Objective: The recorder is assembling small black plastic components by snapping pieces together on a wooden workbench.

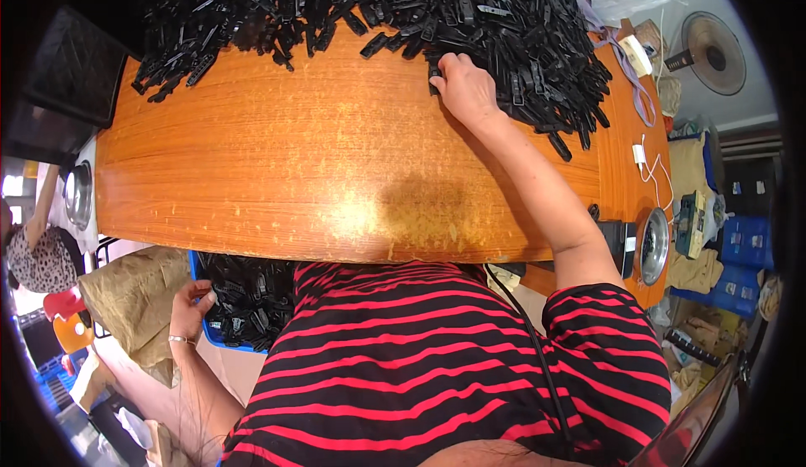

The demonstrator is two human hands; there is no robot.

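A large heap of slim black plastic clip-like pieces (470,14) covers the far side of the wooden table (277,156). At the heap's near edge, my right hand (467,89) is closed, its thumb and fingers pinching one black plastic piece (434,79). My left hand (191,309), with a bracelet at the wrist, hangs below the table edge at the left. Its thumb and fingers are slightly apart with nothing visible between them. It is over the left rim of a blue bin (215,333), which holds many similar black pieces (250,299).
Metal bowls stand at the right (653,245) and far left (78,196). A white plug with a cable (640,155) lies on the table's right side. A brown paper sack (138,307) is beside the bin. A fan (712,53) stands at right; another person (42,257) is at far left.
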